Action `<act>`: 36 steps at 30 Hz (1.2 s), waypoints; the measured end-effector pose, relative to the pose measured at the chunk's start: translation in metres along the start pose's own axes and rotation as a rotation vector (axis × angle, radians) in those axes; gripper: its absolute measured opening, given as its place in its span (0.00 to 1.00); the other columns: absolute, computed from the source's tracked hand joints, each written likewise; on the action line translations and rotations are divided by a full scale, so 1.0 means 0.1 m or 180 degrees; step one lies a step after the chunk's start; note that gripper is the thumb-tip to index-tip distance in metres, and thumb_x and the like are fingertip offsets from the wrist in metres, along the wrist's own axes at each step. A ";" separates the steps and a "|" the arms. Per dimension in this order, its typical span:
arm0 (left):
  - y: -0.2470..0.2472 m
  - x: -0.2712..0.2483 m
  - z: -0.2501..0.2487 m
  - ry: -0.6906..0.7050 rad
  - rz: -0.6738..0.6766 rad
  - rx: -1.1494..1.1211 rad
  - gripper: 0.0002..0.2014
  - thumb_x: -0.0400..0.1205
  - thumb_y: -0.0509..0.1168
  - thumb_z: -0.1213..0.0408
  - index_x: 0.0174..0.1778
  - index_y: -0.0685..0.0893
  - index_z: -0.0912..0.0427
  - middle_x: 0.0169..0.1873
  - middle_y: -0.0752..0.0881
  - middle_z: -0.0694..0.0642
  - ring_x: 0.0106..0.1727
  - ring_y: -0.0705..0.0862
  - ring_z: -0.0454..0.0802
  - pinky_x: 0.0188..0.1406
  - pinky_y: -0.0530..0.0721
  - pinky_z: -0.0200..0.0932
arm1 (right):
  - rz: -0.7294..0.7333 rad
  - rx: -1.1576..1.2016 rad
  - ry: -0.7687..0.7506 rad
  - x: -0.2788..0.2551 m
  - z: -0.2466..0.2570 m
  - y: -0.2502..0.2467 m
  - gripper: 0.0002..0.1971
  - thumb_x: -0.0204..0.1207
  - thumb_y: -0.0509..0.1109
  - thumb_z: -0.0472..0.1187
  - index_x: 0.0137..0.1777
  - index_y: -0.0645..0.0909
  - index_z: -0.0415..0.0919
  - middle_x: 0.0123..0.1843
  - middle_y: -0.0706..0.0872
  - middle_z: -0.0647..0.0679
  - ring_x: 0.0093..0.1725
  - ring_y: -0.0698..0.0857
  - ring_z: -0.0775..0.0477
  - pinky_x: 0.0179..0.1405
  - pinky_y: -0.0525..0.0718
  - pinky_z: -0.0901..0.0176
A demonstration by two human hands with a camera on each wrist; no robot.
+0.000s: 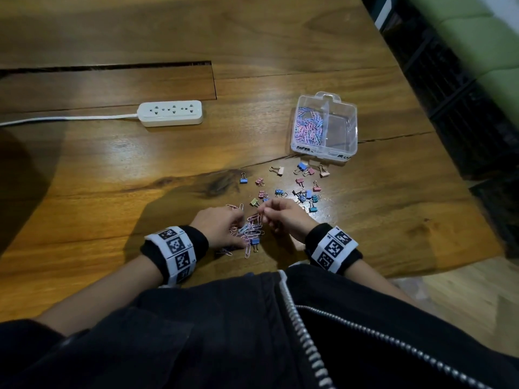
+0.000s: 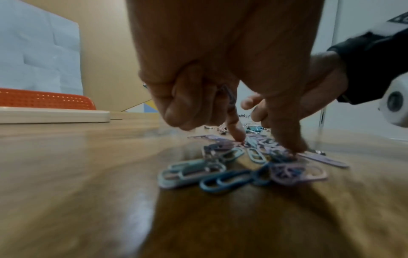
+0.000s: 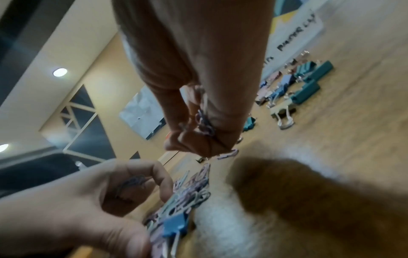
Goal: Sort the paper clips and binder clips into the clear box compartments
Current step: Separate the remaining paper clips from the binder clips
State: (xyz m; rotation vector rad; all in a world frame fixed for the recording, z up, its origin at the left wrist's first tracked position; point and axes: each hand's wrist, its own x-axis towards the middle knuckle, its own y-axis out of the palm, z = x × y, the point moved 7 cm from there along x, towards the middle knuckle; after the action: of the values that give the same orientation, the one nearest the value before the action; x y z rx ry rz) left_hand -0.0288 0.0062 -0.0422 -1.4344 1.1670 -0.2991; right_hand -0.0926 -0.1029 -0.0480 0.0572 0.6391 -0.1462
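Observation:
A pile of pastel paper clips [image 1: 251, 230] lies on the wooden table just in front of me. My left hand [image 1: 224, 224] has its fingertips [image 2: 237, 136] down on the pile [image 2: 243, 164], and its curled fingers hold a few clips [image 3: 130, 185]. My right hand [image 1: 269, 213] hovers just above the pile, pinching a small bunch of paper clips [image 3: 205, 125]. Several binder clips [image 1: 304, 189] are scattered beyond the hands. The clear box [image 1: 348, 130] stands at the far right; its left compartment holds paper clips [image 1: 309, 126], and its right one looks empty.
A blue binder clip [image 1: 255, 242] sits in the near side of the pile. A white power strip [image 1: 171, 113] with its cord lies at the far left. The table's edge [image 1: 449, 175] runs down the right, a short way beyond the box.

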 end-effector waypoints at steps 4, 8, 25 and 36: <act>0.01 0.02 -0.06 0.0060 -0.0057 0.0054 0.12 0.80 0.61 0.47 0.46 0.77 0.52 0.45 0.82 0.51 0.49 0.81 0.50 0.35 0.72 0.38 | -0.0204 -0.1184 -0.0314 -0.02 0.06 0.03 0.09 0.80 0.60 0.37 0.38 0.73 0.46 0.35 0.75 0.54 0.33 0.73 0.58 0.32 0.73 0.70; 0.02 0.03 0.02 -0.0078 0.0117 -0.0423 0.11 0.82 0.59 0.51 0.44 0.77 0.56 0.38 0.78 0.51 0.40 0.76 0.49 0.31 0.70 0.39 | -0.0235 -0.2467 -0.0522 0.03 0.05 0.10 0.09 0.71 0.72 0.39 0.50 0.80 0.40 0.46 0.78 0.49 0.46 0.77 0.51 0.52 0.79 0.57; -0.21 0.23 0.04 -0.0709 0.0583 -0.5102 0.16 0.83 0.51 0.63 0.27 0.68 0.57 0.15 0.72 0.48 0.10 0.63 0.38 0.07 0.54 0.28 | 0.0022 -0.3213 -0.0964 0.09 0.01 0.19 0.13 0.75 0.65 0.34 0.59 0.76 0.40 0.58 0.77 0.40 0.57 0.78 0.42 0.62 0.78 0.47; -0.55 0.69 -0.14 -0.1426 0.0738 -0.5055 0.13 0.86 0.51 0.62 0.38 0.73 0.61 0.31 0.75 0.54 0.23 0.77 0.44 0.14 0.78 0.31 | -0.0667 -0.2167 -0.0900 0.01 0.15 -0.17 0.07 0.79 0.61 0.36 0.51 0.77 0.31 0.49 0.79 0.45 0.47 0.76 0.52 0.42 0.74 0.71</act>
State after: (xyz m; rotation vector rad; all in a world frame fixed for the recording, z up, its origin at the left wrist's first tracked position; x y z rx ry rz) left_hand 0.0186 -0.0667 -0.0212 -2.4180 1.1206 1.3524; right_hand -0.0856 -0.1217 -0.0367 -0.6778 0.3845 -0.1294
